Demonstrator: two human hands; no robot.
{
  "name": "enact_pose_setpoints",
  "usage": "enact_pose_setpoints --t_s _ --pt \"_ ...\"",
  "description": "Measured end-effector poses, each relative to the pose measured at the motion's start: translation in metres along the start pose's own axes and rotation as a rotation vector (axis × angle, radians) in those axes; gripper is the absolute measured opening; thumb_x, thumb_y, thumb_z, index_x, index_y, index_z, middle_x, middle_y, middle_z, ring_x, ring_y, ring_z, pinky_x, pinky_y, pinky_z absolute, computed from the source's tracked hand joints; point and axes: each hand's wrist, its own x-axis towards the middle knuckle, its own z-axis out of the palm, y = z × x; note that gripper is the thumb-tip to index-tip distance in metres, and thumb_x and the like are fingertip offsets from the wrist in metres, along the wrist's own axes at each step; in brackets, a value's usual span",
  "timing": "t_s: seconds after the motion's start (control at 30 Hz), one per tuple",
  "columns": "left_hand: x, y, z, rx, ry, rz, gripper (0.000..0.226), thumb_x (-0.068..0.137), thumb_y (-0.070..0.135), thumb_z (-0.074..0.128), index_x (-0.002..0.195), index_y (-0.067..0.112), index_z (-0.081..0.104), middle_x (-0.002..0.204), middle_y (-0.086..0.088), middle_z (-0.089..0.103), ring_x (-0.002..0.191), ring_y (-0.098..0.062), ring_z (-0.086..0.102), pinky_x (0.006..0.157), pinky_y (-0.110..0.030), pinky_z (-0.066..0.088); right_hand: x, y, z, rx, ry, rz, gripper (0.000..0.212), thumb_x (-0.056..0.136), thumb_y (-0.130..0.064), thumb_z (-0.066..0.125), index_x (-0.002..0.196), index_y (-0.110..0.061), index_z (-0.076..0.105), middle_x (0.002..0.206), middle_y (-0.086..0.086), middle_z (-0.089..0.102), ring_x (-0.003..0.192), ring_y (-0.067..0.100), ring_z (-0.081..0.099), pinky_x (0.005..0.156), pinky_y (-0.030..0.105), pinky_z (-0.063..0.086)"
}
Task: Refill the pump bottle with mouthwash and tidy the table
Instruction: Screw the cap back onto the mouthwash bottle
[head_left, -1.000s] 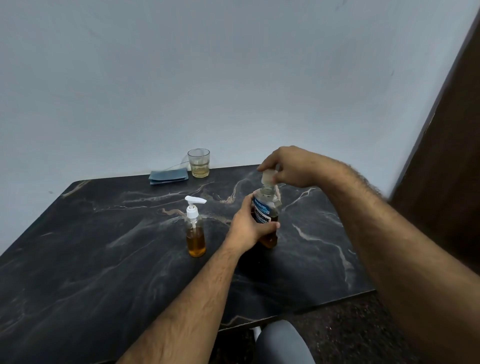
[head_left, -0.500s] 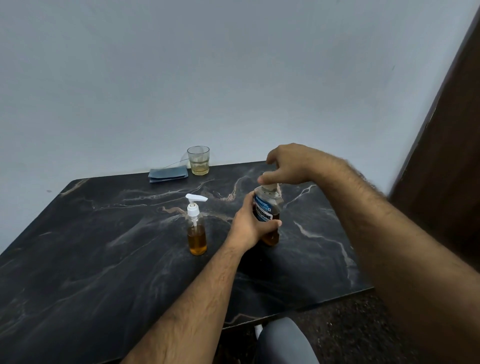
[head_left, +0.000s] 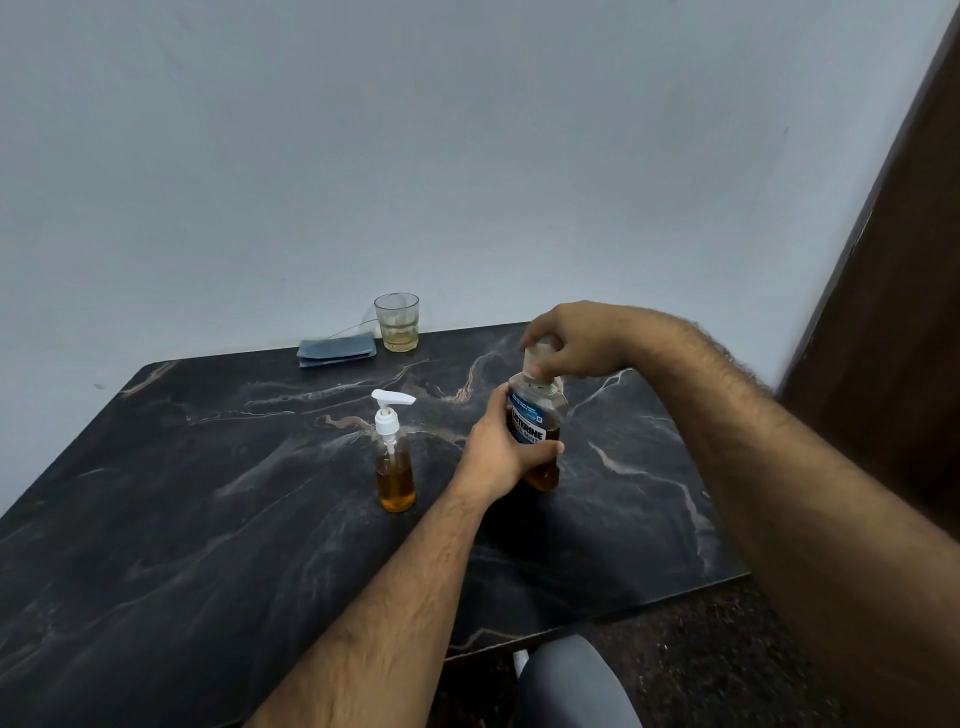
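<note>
Item: your hands on the mouthwash bottle, upright on the table (head_left: 156, 519).
Left hand (head_left: 498, 452) wraps the bottle (head_left: 537, 431); right hand (head_left: 576, 343) pinches its cap (head_left: 537, 358). Pump bottle (head_left: 395, 457) just left; cloth (head_left: 336, 352), glass (head_left: 397, 322) far back.

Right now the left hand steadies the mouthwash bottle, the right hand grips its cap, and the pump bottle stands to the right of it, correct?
Not quite: in the head view the pump bottle stands left of the mouthwash bottle. Left hand steadies it; right hand grips the cap.
</note>
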Motion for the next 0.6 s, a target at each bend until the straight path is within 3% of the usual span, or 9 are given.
enact_pose_setpoints --t_s 0.13,0.23,0.33,0.47,0.57,0.6 --pt "0.002 0.000 0.000 0.011 0.000 0.002 0.094 0.070 0.029 0.087 0.146 0.031 0.031 0.142 0.006 0.051 0.131 -0.015 0.048 0.113 -0.042 0.037 0.002 0.003 0.005 -0.073 0.072 -0.041 0.037 0.090 -0.039 0.065 0.120 -0.018 0.062 0.090 -0.012 0.054 0.089 0.012 0.051 0.077 0.029 0.038" --pt "0.002 0.000 0.002 0.019 0.009 0.005 0.095 0.069 0.031 0.087 0.145 0.032 0.031 0.142 0.007 0.052 0.131 -0.016 0.049 0.112 -0.043 0.038 0.002 0.004 0.009 -0.139 0.119 -0.031 0.032 0.091 -0.050 0.059 0.098 -0.020 0.061 0.085 -0.008 0.057 0.086 0.015 0.052 0.073 0.031 0.038" --pt "0.002 -0.002 0.003 0.030 0.023 0.013 0.097 0.066 0.035 0.089 0.144 0.033 0.031 0.140 0.008 0.053 0.130 -0.015 0.050 0.112 -0.045 0.039 0.000 0.003 0.027 -0.260 0.277 0.018 0.050 0.091 -0.068 0.039 0.072 -0.023 0.047 0.069 -0.008 0.048 0.077 0.019 0.050 0.066 0.032 0.036" --pt "0.002 -0.001 0.002 0.028 0.016 0.017 0.095 0.068 0.033 0.088 0.144 0.032 0.031 0.140 0.008 0.052 0.130 -0.015 0.049 0.112 -0.045 0.039 0.001 0.003 0.032 -0.235 0.315 0.022 0.058 0.089 -0.076 0.029 0.088 -0.023 0.054 0.075 -0.008 0.052 0.080 0.017 0.051 0.070 0.034 0.042" --pt "0.002 -0.002 0.002 0.040 0.018 0.027 0.095 0.069 0.031 0.088 0.145 0.030 0.031 0.141 0.006 0.052 0.130 -0.015 0.049 0.112 -0.042 0.039 0.002 0.006 0.017 -0.077 0.197 -0.063 0.054 0.088 -0.071 0.044 0.118 -0.029 0.059 0.073 -0.017 0.048 0.083 0.013 0.052 0.077 0.034 0.044" --pt "0.002 -0.002 0.002 0.045 0.018 0.029 0.096 0.069 0.031 0.088 0.146 0.029 0.030 0.142 0.006 0.052 0.131 -0.015 0.049 0.112 -0.041 0.039 0.002 0.007 0.013 -0.071 0.162 -0.091 0.049 0.089 -0.066 0.049 0.119 -0.030 0.061 0.072 -0.019 0.048 0.079 0.010 0.052 0.076 0.032 0.042"
